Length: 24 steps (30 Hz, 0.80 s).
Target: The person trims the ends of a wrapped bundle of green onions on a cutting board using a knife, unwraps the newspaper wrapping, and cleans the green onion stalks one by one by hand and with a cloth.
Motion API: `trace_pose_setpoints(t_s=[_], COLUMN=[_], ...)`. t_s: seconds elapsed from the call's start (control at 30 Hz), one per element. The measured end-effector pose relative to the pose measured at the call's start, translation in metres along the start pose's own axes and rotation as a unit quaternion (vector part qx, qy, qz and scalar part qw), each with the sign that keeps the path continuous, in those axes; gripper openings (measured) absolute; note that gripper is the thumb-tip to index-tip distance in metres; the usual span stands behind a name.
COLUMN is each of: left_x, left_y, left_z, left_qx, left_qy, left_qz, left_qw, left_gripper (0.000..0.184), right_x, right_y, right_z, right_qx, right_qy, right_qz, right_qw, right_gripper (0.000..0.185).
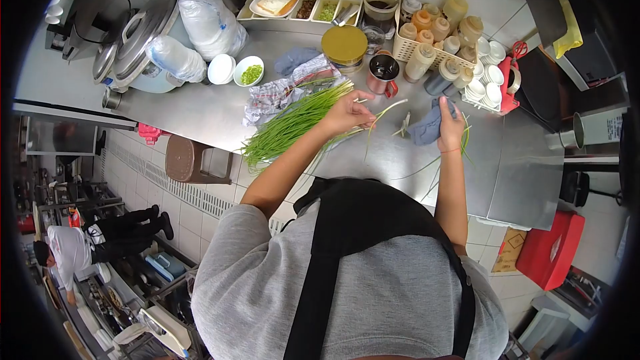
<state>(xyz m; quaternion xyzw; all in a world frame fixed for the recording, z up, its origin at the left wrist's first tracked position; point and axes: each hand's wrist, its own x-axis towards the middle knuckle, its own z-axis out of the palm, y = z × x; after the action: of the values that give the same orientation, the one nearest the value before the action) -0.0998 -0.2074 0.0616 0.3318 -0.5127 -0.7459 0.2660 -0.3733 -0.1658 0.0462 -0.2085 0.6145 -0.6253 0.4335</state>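
Observation:
My left hand (348, 115) is closed in a pinch on a thin scallion stalk (383, 115), whose pale end points up and right. Under and to the left of that hand spreads a large bunch of scallions (287, 123) on the steel counter. My right hand (451, 128) is closed around a blue-grey cloth (427, 127). A few green strands (466, 137) hang beside this hand; whether its fingers also grip them I cannot tell. Small pale scraps (404, 125) lie on the counter between my hands.
Behind the scallions are crumpled printed plastic (283, 97), a bowl of chopped greens (251, 71) and a yellow-lidded tub (344, 45). A red mug (382, 75) and a basket of sauce bottles (427, 50) stand farther right. Another person (73, 243) works at the far left.

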Motion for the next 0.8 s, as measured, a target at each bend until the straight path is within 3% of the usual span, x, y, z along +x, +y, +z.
trace_pose_setpoints(t_s=[0.03, 0.07, 0.13, 0.2, 0.4, 0.6, 0.8], left_x=[-0.001, 0.000, 0.003, 0.007, 0.010, 0.004, 0.011], left_y=[0.001, 0.002, 0.002, -0.001, -0.008, 0.006, 0.002], left_z=[0.001, 0.004, 0.012, 0.020, 0.022, 0.022, 0.033], left_qx=[-0.037, -0.037, -0.053, -0.066, -0.048, -0.073, -0.070], left_qy=[-0.002, -0.004, 0.007, -0.002, -0.015, -0.005, 0.025], left_qz=[0.001, 0.001, -0.012, -0.012, -0.007, -0.034, -0.038], left_qw=[0.999, 0.999, 0.999, 0.998, 0.999, 0.997, 0.996], left_gripper=[0.049, 0.049, 0.048, 0.048, 0.047, 0.046, 0.046], right_x=[-0.003, -0.008, -0.031, -0.045, -0.061, -0.052, -0.053], right_y=[-0.004, -0.006, -0.011, 0.010, 0.001, -0.008, -0.005], right_z=[0.000, 0.000, 0.008, 0.025, 0.048, 0.045, 0.043], right_qx=[-0.086, -0.086, -0.065, -0.023, 0.055, 0.056, 0.006], right_qy=[-0.006, -0.005, -0.206, -0.235, -0.196, -0.138, -0.155], right_qz=[-0.036, -0.037, 0.105, -0.002, 0.068, 0.029, 0.008], right_qw=[0.996, 0.996, 0.971, 0.972, 0.977, 0.988, 0.988], right_gripper=[0.033, 0.033, 0.031, 0.024, 0.013, 0.015, 0.023])
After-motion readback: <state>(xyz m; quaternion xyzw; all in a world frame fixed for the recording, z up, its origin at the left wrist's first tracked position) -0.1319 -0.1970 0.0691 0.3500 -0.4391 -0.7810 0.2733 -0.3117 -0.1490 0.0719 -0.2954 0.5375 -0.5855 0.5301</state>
